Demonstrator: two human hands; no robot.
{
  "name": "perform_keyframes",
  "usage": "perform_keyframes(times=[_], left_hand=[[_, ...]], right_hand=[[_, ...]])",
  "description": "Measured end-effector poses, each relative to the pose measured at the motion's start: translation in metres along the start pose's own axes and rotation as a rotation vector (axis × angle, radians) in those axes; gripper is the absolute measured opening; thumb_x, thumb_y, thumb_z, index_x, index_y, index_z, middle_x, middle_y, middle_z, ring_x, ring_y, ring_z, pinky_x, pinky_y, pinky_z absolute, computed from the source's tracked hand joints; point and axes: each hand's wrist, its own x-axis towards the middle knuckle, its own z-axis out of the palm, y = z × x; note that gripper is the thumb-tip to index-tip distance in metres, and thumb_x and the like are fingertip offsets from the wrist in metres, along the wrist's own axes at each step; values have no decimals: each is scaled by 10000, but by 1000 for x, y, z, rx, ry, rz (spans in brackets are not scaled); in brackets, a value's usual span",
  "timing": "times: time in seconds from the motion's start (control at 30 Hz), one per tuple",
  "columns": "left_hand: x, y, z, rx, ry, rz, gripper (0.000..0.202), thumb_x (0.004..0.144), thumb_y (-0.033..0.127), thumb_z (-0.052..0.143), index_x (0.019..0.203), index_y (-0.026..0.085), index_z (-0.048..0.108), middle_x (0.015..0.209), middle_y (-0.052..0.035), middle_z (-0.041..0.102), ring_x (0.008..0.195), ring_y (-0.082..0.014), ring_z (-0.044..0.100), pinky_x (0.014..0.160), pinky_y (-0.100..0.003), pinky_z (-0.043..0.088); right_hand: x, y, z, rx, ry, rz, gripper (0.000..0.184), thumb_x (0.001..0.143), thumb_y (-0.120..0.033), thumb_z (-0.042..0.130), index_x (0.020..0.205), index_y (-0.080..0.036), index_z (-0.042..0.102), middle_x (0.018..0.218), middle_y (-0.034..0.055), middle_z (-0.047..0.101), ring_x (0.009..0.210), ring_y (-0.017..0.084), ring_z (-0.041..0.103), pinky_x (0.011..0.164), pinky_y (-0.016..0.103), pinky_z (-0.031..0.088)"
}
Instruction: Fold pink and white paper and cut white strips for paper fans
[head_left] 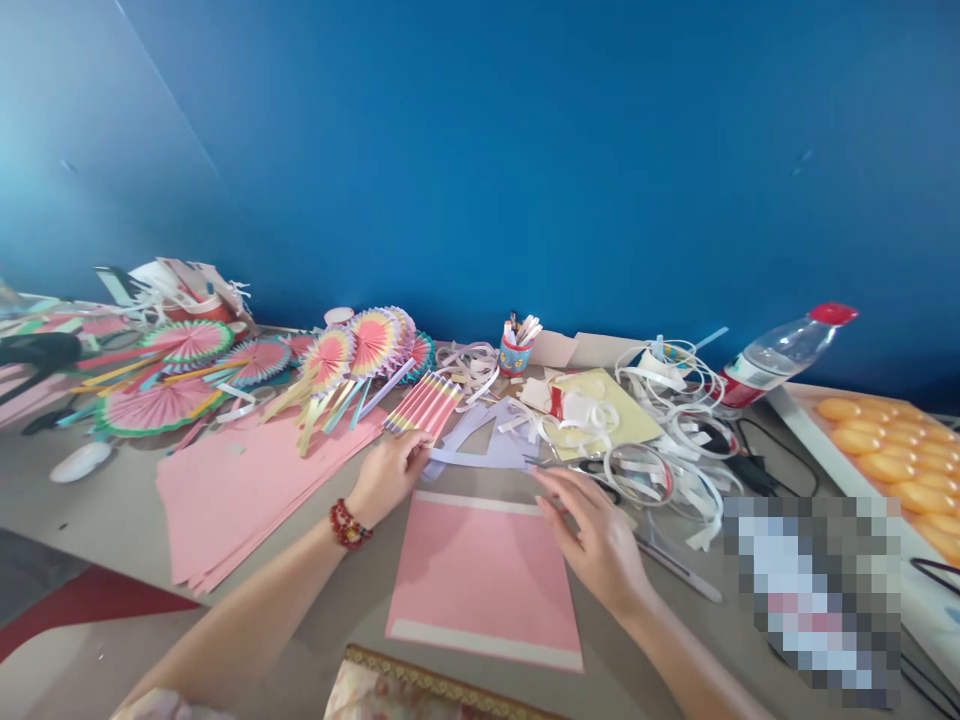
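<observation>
My left hand pinches the left end of a lavender paper strip, which is held above the top edge of a pink sheet of paper. At the strip's right end, my right hand has its thumb and forefinger apart; whether a fingertip touches the strip I cannot tell. Pale bands run along the sheet's top and bottom edges. Just beyond my hands lie more lavender paper pieces and a pleated pink, yellow and lavender paper.
Pink sheets are stacked at left, below finished paper fans. At right are tangled white strips, a cutter and a leaning bottle. A pen cup stands by the blue wall. A patterned item lies at the near edge.
</observation>
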Motion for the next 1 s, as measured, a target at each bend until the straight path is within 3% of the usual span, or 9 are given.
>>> perform_keyframes(times=[0.1,0.23,0.47,0.57,0.63,0.73,0.87,1.0], left_hand=[[-1,2,-2,99,17,42,164,916,244,502,997,201,637,1044,-64,626,791,-164,601,768,-282,454],[-1,6,-3,248,-42,122,189,951,187,426,993,195,610,1054,-62,624,904,-169,612,783,-258,455],[-10,11,-16,346,-260,168,34,861,240,614,851,212,631,868,-20,647,789,-194,614,703,-276,427],[-20,11,-19,430,-317,167,115,800,272,684,838,198,604,909,-47,626,847,-235,604,710,-297,422],[-26,9,-19,483,-347,145,134,838,305,646,843,193,573,940,-57,602,862,-237,593,716,-305,422],[-31,5,-16,427,-357,88,133,889,319,569,845,200,531,922,-37,568,838,-214,578,719,-304,420],[-31,1,-12,232,-309,-8,30,851,216,540,837,210,514,857,-3,565,729,-173,556,669,-275,406],[-30,6,-8,162,-291,-19,67,846,150,494,848,210,525,811,3,601,717,-160,575,669,-259,422]], right_hand=[[-4,-6,8,-35,-152,-105,237,963,-208,456,1099,-227,649,1068,92,662,990,222,627,844,362,527],[-8,-7,19,-124,-293,-114,303,933,-240,523,1223,-201,605,1197,111,634,1092,260,585,916,428,513],[-7,-7,18,-183,-374,-85,380,920,-272,571,1287,-176,567,1249,119,616,1142,273,554,962,458,487],[-7,-7,16,-166,-378,-97,374,925,-280,565,1287,-188,569,1249,113,623,1140,269,558,958,454,487],[-6,-7,15,-154,-383,-107,377,928,-270,559,1297,-191,563,1246,106,631,1132,266,563,953,451,489],[-6,-7,16,-140,-373,-122,373,925,-253,556,1293,-201,571,1226,103,644,1118,259,573,946,441,495],[-8,-4,17,-132,-366,-124,371,914,-249,569,1281,-200,582,1201,111,648,1105,256,584,939,428,501],[-8,-2,15,-111,-371,-125,390,906,-258,592,1288,-184,571,1209,116,638,1123,268,575,954,437,494]])
